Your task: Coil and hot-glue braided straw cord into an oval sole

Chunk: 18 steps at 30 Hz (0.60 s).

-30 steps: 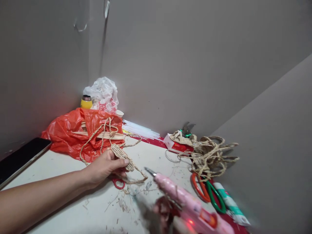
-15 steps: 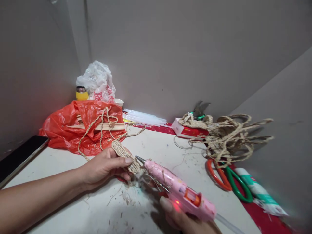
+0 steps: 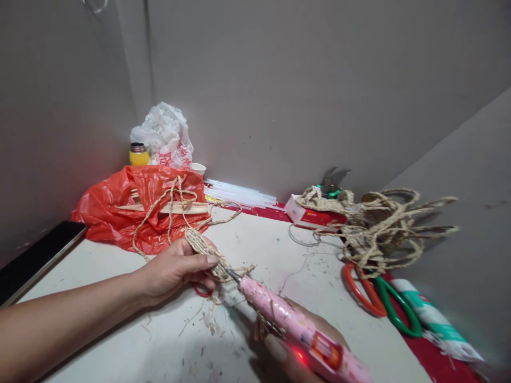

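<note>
My left hand (image 3: 181, 270) pinches a flat coil of braided straw rope (image 3: 202, 247) between thumb and fingers, held just above the table. A loose length of the rope runs back over the red plastic bag. My right hand (image 3: 293, 346) is wrapped round a pink hot glue gun (image 3: 275, 308) with a glowing red light on its side. Its metal nozzle points up and left and meets the lower right end of the coil; I cannot make out any glue there. A red ring-shaped thing (image 3: 202, 290) shows partly beneath my left hand.
Behind are a red plastic bag (image 3: 107, 205) with wooden strips, a yellow jar (image 3: 139, 155) and glue sticks (image 3: 239, 194). A phone (image 3: 42, 260) lies left. At right are a rope heap (image 3: 383, 229), orange-and-green handled scissors (image 3: 399, 314) and a green-white packet (image 3: 437, 319).
The glue gun has swung to a steeper angle, with its body lower and nearer me. A rope end now shows past the nozzle. The whole view has shifted slightly.
</note>
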Motion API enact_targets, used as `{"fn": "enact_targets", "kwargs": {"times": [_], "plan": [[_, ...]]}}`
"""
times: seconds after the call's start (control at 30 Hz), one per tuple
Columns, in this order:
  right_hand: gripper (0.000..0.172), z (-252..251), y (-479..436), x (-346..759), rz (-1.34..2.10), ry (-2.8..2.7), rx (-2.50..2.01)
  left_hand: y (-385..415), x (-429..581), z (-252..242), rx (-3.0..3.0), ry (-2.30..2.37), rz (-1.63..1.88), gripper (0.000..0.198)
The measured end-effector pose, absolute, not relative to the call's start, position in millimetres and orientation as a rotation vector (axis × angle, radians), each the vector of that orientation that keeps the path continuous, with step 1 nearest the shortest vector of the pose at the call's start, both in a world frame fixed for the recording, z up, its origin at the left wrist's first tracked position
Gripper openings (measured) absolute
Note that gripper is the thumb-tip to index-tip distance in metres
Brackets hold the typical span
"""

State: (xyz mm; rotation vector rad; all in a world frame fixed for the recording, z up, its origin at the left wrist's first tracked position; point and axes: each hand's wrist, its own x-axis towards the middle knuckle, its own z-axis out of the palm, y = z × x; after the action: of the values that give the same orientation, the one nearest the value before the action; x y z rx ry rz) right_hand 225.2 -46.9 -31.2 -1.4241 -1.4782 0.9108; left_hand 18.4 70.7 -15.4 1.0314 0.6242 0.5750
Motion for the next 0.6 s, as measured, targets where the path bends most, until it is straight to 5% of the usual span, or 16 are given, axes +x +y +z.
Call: {"fn": "enact_targets", "kwargs": {"times": [0.6], "plan": [[0.032,-62,-43,235,0.985,-1.5,-1.414,68,18,-19,1.12,0.695,0.61,0.031]]}}
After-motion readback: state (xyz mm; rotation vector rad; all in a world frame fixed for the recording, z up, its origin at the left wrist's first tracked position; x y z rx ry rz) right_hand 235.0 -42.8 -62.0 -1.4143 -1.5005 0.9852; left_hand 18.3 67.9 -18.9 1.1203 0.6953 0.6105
